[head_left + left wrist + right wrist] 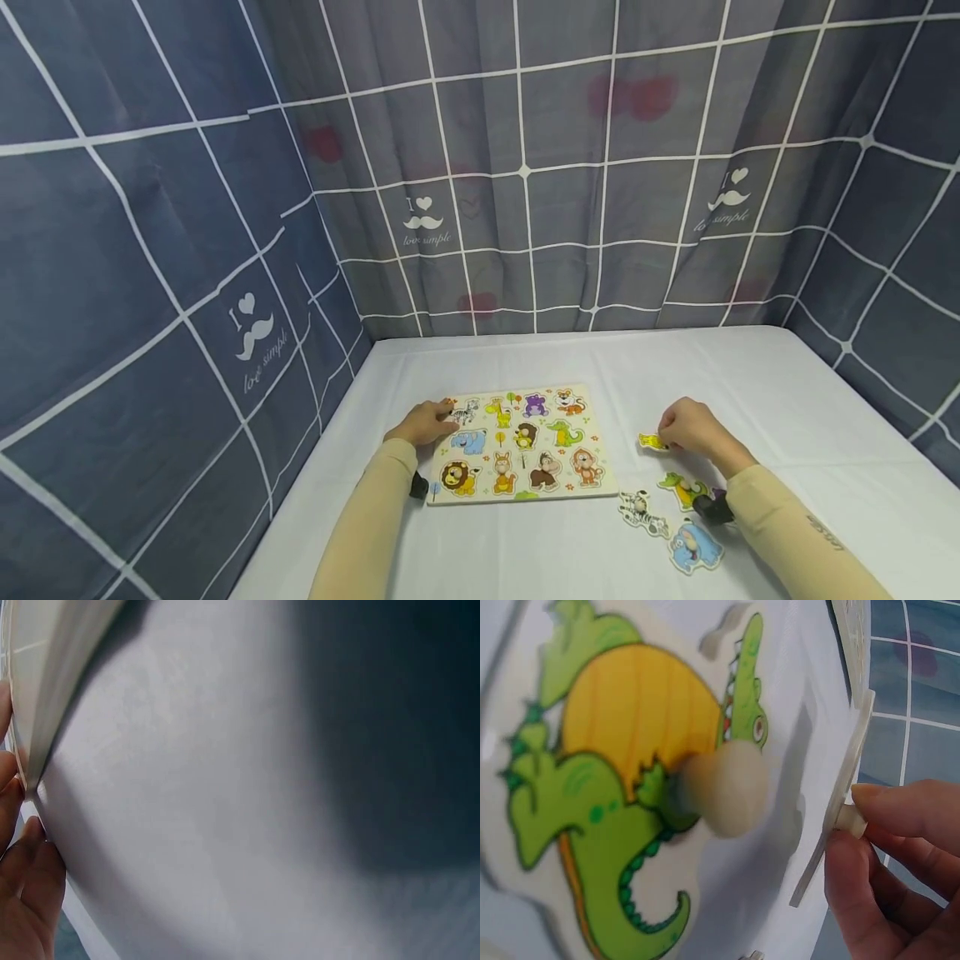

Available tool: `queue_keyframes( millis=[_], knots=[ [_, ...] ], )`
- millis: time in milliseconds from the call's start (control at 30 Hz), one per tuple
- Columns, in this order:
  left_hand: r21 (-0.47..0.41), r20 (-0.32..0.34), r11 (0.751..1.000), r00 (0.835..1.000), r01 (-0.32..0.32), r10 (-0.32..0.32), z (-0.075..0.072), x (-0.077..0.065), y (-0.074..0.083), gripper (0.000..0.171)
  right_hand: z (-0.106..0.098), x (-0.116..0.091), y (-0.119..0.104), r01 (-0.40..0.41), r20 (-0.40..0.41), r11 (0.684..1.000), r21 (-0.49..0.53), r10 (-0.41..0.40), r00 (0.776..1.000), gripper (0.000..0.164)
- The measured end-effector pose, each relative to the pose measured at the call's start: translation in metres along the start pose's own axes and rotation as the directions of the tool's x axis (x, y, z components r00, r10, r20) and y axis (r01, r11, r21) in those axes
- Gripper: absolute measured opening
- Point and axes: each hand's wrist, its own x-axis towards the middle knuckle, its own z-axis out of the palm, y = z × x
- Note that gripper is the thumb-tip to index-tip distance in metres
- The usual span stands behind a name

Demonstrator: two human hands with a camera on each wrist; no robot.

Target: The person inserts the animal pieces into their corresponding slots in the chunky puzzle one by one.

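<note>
A wooden animal puzzle board lies on the white table, printed with rows of animals. My left hand rests on its upper left edge, near the printed zebra; in the left wrist view its fingers touch the board's side and the cloth. My right hand pinches the small knob of a yellow puzzle piece, which stands tilted in the right wrist view. Nearer than that hand lie a crocodile piece with a round knob, a zebra piece and a blue animal piece.
A purple piece is mostly hidden behind the black camera on my right wrist. White cloth covers the table. Dark checked curtains hang behind it and along both sides.
</note>
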Motion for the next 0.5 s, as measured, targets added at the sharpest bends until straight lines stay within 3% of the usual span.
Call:
queue_keyframes(
  millis=[333, 500],
  knots=[
    [-0.007, 0.001, 1.0, 1.0, 0.008, -0.008, 0.001, -0.003, 0.002, 0.059, 0.005, 0.007, -0.006, 0.1, -0.055, 0.995, -0.021, -0.102, 0.993, 0.008],
    [-0.02, -0.001, 1.0, 1.0, 0.006, -0.006, 0.001, -0.003, 0.001, 0.059, 0.007, 0.011, -0.011, 0.111, -0.051, 0.994, -0.008, -0.111, 0.993, 0.007]
  ],
)
